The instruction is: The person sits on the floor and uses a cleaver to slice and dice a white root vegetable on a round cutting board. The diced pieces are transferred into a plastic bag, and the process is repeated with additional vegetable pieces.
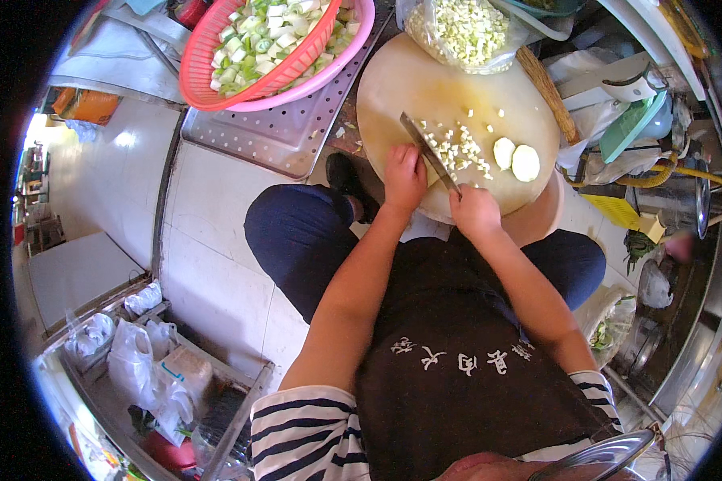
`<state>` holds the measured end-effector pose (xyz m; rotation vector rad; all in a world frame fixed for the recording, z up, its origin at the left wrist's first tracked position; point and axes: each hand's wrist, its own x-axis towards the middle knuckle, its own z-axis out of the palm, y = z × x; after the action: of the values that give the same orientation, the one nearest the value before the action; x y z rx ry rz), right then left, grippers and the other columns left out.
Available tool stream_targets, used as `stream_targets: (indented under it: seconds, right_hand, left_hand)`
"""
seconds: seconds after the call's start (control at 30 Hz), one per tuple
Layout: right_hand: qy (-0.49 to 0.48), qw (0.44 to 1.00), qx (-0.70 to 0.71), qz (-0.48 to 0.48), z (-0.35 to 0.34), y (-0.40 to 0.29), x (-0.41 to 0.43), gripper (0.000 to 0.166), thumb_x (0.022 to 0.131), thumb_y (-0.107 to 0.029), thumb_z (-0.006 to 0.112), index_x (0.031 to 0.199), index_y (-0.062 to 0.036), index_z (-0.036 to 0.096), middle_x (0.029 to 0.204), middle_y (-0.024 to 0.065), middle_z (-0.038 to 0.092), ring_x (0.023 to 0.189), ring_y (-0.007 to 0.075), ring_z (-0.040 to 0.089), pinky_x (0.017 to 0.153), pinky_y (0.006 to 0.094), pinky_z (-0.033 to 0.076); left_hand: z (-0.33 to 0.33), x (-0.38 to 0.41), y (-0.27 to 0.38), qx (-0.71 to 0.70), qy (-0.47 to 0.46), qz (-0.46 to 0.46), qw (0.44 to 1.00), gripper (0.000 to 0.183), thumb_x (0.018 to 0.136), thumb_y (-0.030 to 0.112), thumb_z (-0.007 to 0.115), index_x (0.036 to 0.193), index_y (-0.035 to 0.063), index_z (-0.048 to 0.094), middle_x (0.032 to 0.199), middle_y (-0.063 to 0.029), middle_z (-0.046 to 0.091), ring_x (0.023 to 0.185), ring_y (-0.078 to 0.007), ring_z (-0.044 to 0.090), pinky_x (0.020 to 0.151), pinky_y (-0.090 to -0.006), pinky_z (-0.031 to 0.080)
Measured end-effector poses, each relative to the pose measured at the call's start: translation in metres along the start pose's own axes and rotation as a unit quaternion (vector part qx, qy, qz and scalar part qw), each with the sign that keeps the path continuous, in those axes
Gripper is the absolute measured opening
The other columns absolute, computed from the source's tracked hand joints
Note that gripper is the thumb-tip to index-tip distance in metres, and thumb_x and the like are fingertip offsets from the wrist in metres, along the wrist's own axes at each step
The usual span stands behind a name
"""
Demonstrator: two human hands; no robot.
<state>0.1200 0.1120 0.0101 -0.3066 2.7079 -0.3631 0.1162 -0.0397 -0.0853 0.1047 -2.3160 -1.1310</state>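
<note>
My right hand (475, 210) grips the handle of a kitchen knife (430, 150), its blade slanting up to the left over a round cutting board (457, 90). Close on the blade's left side, my left hand (406, 177) is curled over a pale vegetable piece (433, 179), mostly hidden by the hand and blade. Small diced vegetable cubes (457, 147) lie scattered just right of the blade. Farther right on the board rest two pale, rounded vegetable slices, one (524, 163) overlapping the edge of the other (504, 153).
A clear plastic bag of diced vegetable (469, 36) sits at the board's far edge. A red colander of chopped scallions (201, 78) rests in a pink basin (337, 72) over a perforated metal tray (259, 138). A wooden stick (547, 93) lies along the board's right rim.
</note>
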Motion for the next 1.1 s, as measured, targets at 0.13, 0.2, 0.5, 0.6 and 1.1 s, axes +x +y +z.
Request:
stream_targets:
  seconds: [0.13, 0.2, 0.5, 0.6, 1.1]
  right_hand:
    - [-0.006, 0.999, -0.025, -0.027, -0.018, -0.004, -0.018, 0.028, 0.090, -0.030, 0.051, 0.084, -0.0069, 0.067, 0.076, 0.0201, 0.066, 0.073, 0.0366, 0.066, 0.070, 0.0466, 0.054]
    - [-0.018, 0.998, -0.050, -0.023, -0.014, -0.009, -0.019, 0.029, 0.090, -0.030, 0.051, 0.084, -0.0066, 0.066, 0.073, 0.0198, 0.065, 0.071, 0.0373, 0.066, 0.069, 0.0469, 0.054]
    - [0.004, 0.999, -0.004, -0.051, -0.008, -0.004, -0.007, 0.029, 0.091, -0.028, 0.050, 0.084, -0.0045, 0.066, 0.076, 0.0210, 0.065, 0.075, 0.0385, 0.065, 0.070, 0.0467, 0.054]
    - [-0.025, 0.999, -0.030, -0.037, -0.017, -0.015, -0.022, 0.030, 0.090, -0.029, 0.051, 0.082, -0.0037, 0.065, 0.076, 0.0211, 0.065, 0.075, 0.0383, 0.065, 0.069, 0.0470, 0.054]
    - [-0.035, 0.998, -0.038, -0.042, -0.007, -0.017, -0.021, 0.032, 0.090, -0.031, 0.052, 0.082, -0.0040, 0.066, 0.076, 0.0222, 0.065, 0.074, 0.0401, 0.065, 0.070, 0.0482, 0.053]
  left_hand:
    - [-0.008, -0.012, 0.007, 0.004, 0.081, -0.013, 0.997, 0.023, 0.071, 0.000, 0.061, 0.093, -0.0007, 0.056, 0.097, -0.0173, 0.057, 0.090, -0.0386, 0.052, 0.081, -0.0453, 0.043]
    - [-0.012, -0.011, 0.006, 0.016, 0.044, -0.007, 0.999, 0.022, 0.071, 0.000, 0.061, 0.092, 0.0000, 0.056, 0.096, -0.0163, 0.057, 0.090, -0.0381, 0.052, 0.082, -0.0446, 0.044]
    - [-0.014, -0.017, 0.006, 0.001, 0.049, -0.023, 0.999, 0.022, 0.069, 0.003, 0.063, 0.091, 0.0011, 0.057, 0.098, -0.0152, 0.056, 0.091, -0.0368, 0.052, 0.081, -0.0436, 0.045]
    - [-0.022, -0.018, 0.012, 0.018, 0.050, -0.030, 0.998, 0.021, 0.070, 0.004, 0.063, 0.091, 0.0012, 0.058, 0.100, -0.0153, 0.056, 0.093, -0.0368, 0.052, 0.081, -0.0436, 0.045]
    - [-0.022, -0.032, 0.001, 0.000, 0.058, -0.043, 0.997, 0.024, 0.070, 0.000, 0.060, 0.094, 0.0010, 0.057, 0.102, -0.0174, 0.056, 0.098, -0.0381, 0.053, 0.087, -0.0424, 0.045]
